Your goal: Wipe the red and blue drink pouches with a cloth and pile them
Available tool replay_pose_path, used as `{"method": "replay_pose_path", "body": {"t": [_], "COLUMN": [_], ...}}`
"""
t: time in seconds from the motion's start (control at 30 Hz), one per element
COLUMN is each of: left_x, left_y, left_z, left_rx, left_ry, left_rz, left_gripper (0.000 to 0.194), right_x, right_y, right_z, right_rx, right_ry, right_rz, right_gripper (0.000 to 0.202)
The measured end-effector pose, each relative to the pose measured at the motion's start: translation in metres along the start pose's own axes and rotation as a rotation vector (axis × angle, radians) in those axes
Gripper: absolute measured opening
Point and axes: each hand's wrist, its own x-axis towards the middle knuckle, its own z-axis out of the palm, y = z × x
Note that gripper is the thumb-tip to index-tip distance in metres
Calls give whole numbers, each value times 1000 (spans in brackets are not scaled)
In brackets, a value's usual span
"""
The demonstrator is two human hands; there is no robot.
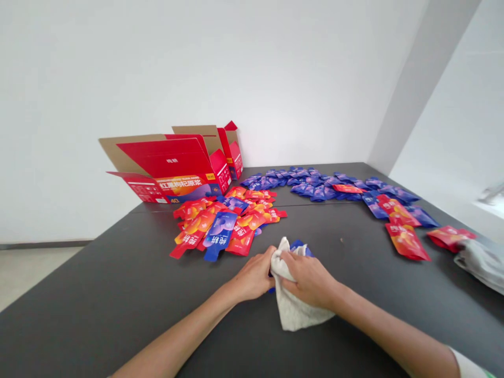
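Observation:
My left hand (254,275) and my right hand (311,281) meet at the middle of the dark table (118,294). Between them is a blue pouch (301,247), mostly wrapped in a white cloth (293,310). My right hand presses the cloth over the pouch, and the cloth hangs down toward me. My left hand grips the pouch's left side, only a blue edge of which peeks out above and below my fingers.
A pile of red and blue pouches (224,220) lies ahead left, before an open red cardboard box (173,168). Several blue pouches (315,184) spread across the far side. Red pouches (405,239) and a grey cloth (482,262) lie at right.

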Motion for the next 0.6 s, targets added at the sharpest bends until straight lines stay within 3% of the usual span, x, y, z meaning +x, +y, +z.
{"method": "replay_pose_path", "body": {"t": [0.17, 0.2, 0.37, 0.53, 0.6], "left_x": [2, 2, 1, 2, 3], "left_y": [-2, -2, -2, -3, -3], "left_z": [1, 1, 2, 2, 2], "left_rx": [16, 16, 7, 24, 24], "left_ry": [-4, -3, 4, 7, 11], "left_rz": [-28, -31, 5, -11, 1], "left_gripper": [43, 44, 34, 41, 40], "right_x": [4, 4, -1, 1, 0], "right_y": [9, 11, 1, 6, 5], "right_z": [-6, -6, -4, -9, -10], "right_rx": [-125, -126, -42, -144, -128], "right_ry": [47, 43, -22, 29, 0], "right_rz": [286, 284, -11, 251, 171], "right_gripper": [29, 29, 30, 27, 28]}}
